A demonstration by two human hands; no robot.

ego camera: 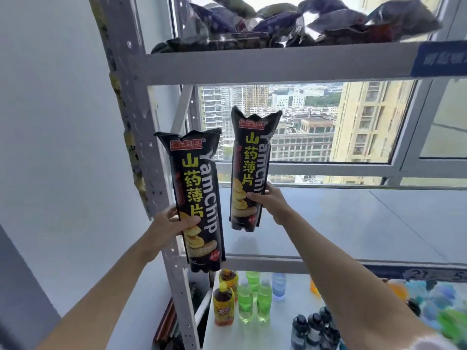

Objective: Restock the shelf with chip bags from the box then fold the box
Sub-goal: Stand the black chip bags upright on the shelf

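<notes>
Flanking raised chip bags (pixel 195 198): shelf post (pixel 141 137), drink bottles (pixel 249 299) below.

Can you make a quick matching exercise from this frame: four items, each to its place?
Items:
1. left-hand chip bag
2. right-hand chip bag
3. green bottles
4. heap of dark bags

Places:
A. top shelf
B. bottom shelf
C. held over the middle shelf
D. held before the rack's front post

Pairs: 1-D, 2-C, 3-B, 4-A
</notes>
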